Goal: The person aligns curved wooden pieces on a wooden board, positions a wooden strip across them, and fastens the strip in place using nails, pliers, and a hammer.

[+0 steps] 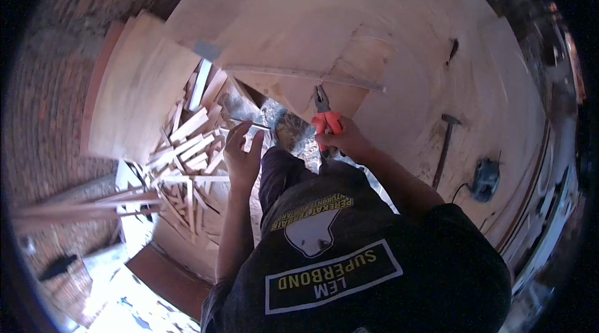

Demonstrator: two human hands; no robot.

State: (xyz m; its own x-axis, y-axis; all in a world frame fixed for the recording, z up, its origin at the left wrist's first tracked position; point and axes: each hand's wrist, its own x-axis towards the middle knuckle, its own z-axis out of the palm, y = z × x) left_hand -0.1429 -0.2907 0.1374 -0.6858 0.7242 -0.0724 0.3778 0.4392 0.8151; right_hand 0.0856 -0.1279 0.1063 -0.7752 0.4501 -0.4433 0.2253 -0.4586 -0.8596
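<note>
My right hand (346,139) grips a pair of combination pliers (326,122) by its red-orange handles. The metal jaws point away from me, over the edge of a large wooden sheet (399,9). To the left, my left hand (242,155) is raised with its thumb and index finger curved toward each other. A thin dark line crosses at its fingertips; I cannot tell whether it is a held piece. Just beyond the pliers, a long narrow wooden strip (299,73) lies across the sheet.
A hammer (445,152) and a corded power tool (485,179) lie on the sheet at right. Cut wood offcuts (190,152) are heaped at left. Beside a brick wall (47,96), wooden panels (134,93) lean. My dark-trousered leg (281,174) is below my hands.
</note>
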